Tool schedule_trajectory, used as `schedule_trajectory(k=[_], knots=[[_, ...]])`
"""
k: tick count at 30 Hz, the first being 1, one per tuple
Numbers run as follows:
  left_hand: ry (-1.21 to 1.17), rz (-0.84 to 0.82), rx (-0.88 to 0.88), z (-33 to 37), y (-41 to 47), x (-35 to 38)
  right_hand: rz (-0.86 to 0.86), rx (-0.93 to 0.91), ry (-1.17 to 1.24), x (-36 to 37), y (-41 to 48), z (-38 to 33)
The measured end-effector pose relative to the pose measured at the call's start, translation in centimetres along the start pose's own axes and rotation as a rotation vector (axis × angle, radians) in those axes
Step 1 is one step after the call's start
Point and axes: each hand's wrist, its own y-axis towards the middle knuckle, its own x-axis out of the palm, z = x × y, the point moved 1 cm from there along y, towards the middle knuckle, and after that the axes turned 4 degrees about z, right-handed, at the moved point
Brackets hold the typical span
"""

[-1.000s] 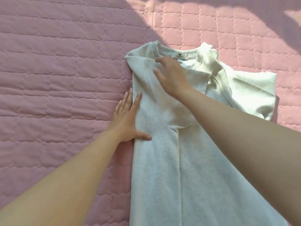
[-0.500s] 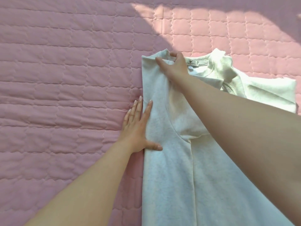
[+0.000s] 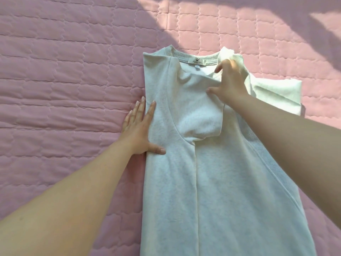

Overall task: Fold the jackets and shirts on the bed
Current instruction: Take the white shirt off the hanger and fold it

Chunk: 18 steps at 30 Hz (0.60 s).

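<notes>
1. Bed (image 3: 55, 89): I see a pink quilted cover filling the view. No edge or corner of the bed shows. Sunlight falls on the far right part and the rest is in shade.

2. Left hand (image 3: 138, 130): it lies flat, palm down, across the left folded edge of the shirt (image 3: 221, 182). The 4 fingers (image 3: 137, 111) are straight and close together, pointing to the far side of the bed. The forefinger rests on the shirt cloth and the others rest on the cover just beside it. The thumb is spread wide to the right and pressed on the cloth.

3. The shirt is pale grey and spread flat on the cover, right of the middle of the view. Its ribbed collar (image 3: 182, 56) points to the far side and its hem runs out of the near side of the view. Its left side is folded inward over the body to a straight line running down the middle. A white label (image 3: 197, 61) sits inside the collar.

4. Right hand (image 3: 230, 84): it is at the right shoulder of the shirt. The thumb and forefinger are apart and bent, with the thumb tip touching the cloth. The other 3 fingers are hidden behind the hand, so I cannot tell whether they clamp the cloth.

5. Right sleeve (image 3: 276, 93): it lies unfolded on the cover in full sun, pointing right.
</notes>
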Motion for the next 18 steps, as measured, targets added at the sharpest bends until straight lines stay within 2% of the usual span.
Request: schedule_trajectory(k=[2, 4, 6, 8, 10, 12, 13, 16, 18], knots=[[0.018, 0.006, -0.020, 0.5, -0.3, -0.2, -0.010, 0.197, 0.137, 0.1, -1.1, 0.9], [0.066, -0.004, -0.017, 1.0, -0.7, -0.3, -0.132, 0.413, 0.346, 0.3, -2.4, 1.5], [0.122, -0.008, 0.006, 1.4, -1.5, -0.3, -0.205, 0.498, 0.532, 0.4, -3.4, 1.8], [0.173, 0.044, 0.047, 1.8, -2.3, -0.1, -0.071, 0.502, 0.591, 0.2, -4.0, 2.2], [0.224, 0.114, 0.118, 2.2, -2.9, 0.1, 0.157, 0.496, 0.560, -0.4, -4.0, 3.0], [0.228, 0.113, 0.191, 2.7, -3.3, 0.4, 0.255, 0.424, 0.460, -1.1, -4.4, 3.2], [0.211, 0.114, 0.221, 3.1, -3.5, 0.6, 0.252, 0.321, 0.420, -1.0, -5.0, 3.1], [0.106, 0.129, 0.239, 4.9, -3.7, 1.3, 0.161, -0.032, 0.347, 0.2, -8.4, 1.3], [0.080, 0.043, 0.191, 6.2, -3.5, 2.2, 0.080, -0.095, 0.258, 1.7, -10.8, 1.5]])
